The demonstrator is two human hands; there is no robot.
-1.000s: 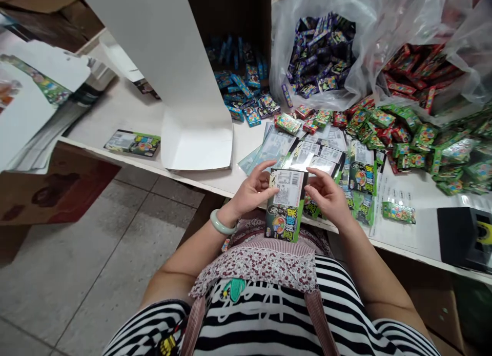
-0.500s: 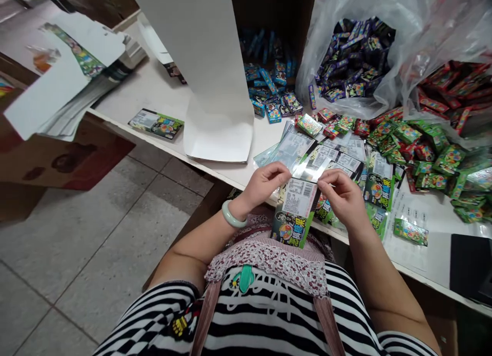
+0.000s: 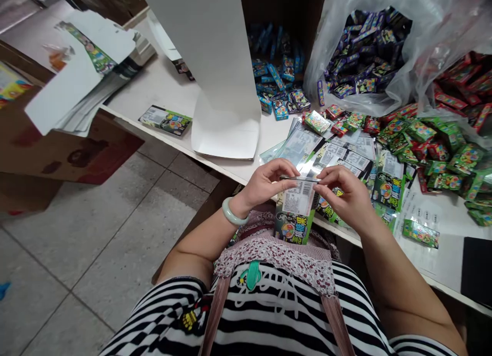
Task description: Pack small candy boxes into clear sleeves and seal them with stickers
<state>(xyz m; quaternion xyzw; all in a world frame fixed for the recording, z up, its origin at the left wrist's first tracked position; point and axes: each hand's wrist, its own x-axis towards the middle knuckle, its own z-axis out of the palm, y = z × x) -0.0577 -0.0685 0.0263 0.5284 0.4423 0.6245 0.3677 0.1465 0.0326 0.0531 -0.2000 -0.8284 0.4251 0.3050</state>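
Observation:
A printed candy bag, black and green with a pale label panel, hangs upright in front of my apron. My left hand pinches its top edge at the left, thumb on the near face. At the top right corner, my right hand grips the same edge between thumb and fingers. Whether anything is inside the bag, I cannot tell. Just beyond my hands, several similar bags lie overlapping on the table.
Small green candy boxes are heaped at the right. Behind them stand a clear plastic sack of purple boxes and one of red boxes. A white card sheet rises at centre-left. A black object sits at the far right.
My fingers have curled over the bag's top edge, with my left thumb now lying along its near side. The whole view has shifted slightly.

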